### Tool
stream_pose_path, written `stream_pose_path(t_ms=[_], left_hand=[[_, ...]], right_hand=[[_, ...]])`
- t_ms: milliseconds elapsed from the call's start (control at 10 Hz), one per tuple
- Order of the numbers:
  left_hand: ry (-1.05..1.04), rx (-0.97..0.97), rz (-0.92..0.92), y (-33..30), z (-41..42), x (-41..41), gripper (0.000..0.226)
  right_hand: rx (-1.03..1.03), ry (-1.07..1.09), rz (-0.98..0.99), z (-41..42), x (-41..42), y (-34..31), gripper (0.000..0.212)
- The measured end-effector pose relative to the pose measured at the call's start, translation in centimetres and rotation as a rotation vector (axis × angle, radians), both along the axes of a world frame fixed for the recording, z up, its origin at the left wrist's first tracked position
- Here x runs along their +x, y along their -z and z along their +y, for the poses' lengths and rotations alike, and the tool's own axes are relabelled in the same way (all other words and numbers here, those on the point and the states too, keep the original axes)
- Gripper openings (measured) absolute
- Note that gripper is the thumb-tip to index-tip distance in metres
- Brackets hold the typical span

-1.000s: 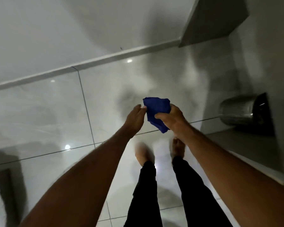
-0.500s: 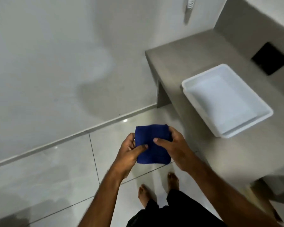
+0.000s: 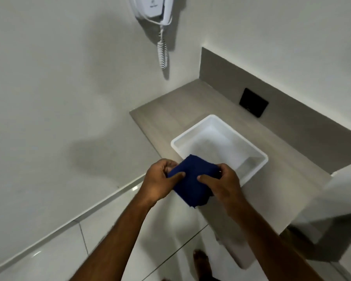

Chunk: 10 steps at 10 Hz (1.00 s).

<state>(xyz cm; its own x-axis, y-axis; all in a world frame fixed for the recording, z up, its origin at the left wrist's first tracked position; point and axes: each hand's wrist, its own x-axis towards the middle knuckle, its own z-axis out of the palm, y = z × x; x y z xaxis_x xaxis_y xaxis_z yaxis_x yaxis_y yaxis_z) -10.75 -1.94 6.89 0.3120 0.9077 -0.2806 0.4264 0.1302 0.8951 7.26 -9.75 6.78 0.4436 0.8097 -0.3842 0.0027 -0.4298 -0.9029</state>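
Note:
A folded dark blue cloth (image 3: 192,179) is held in the air between both hands, just in front of the near corner of a white rectangular tub (image 3: 249,148). My left hand (image 3: 160,180) grips the cloth's left edge, thumb on top. My right hand (image 3: 221,184) pinches its right side, thumb pressed on the top face. The tub stands on a grey-brown counter (image 3: 170,102) and looks empty inside.
A white wall phone (image 3: 154,8) with a coiled cord hangs above the counter. A black square plate (image 3: 253,105) sits in the counter's backsplash. Glossy white floor tiles (image 3: 49,252) and my bare foot (image 3: 201,260) lie below; the white wall stands left.
The view has swung up from the floor to the counter. Both hands now hold the cloth, carried forward to the tub's near corner; one second ago the left hand only touched its edge.

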Motion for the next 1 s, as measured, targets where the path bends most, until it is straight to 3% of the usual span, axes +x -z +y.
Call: stream_pose_path(t_ms=[200, 400, 600, 800, 900, 1000], left_hand=[[0.318, 0.277, 0.304, 1.5, 4.6, 11.8, 0.034], [0.539, 0.241, 0.531, 5.2, 7.0, 16.1, 0.035], [0.608, 0.256, 0.726, 7.3, 6.1, 16.8, 0.024], [0.574, 0.276, 0.673, 7.6, 5.6, 15.8, 0.02], [0.553, 0.317, 0.596, 6.4, 5.7, 14.3, 0.035], [0.47, 0.447, 0.536, 4.7, 6.0, 12.0, 0.05]], right_hand=[[-0.152, 0.051, -0.263, 2.7, 9.0, 2.5, 0.048], [-0.368, -0.123, -0.457, 4.8, 11.9, 5.8, 0.035], [-0.455, -0.308, -0.585, 5.7, 11.8, 7.4, 0.029], [-0.532, -0.417, -0.854, 6.1, 10.4, 7.3, 0.033], [-0.644, -0.491, -0.989, 6.6, 9.2, 6.2, 0.039], [-0.599, -0.478, -1.148, 7.7, 7.3, 4.2, 0.041]])
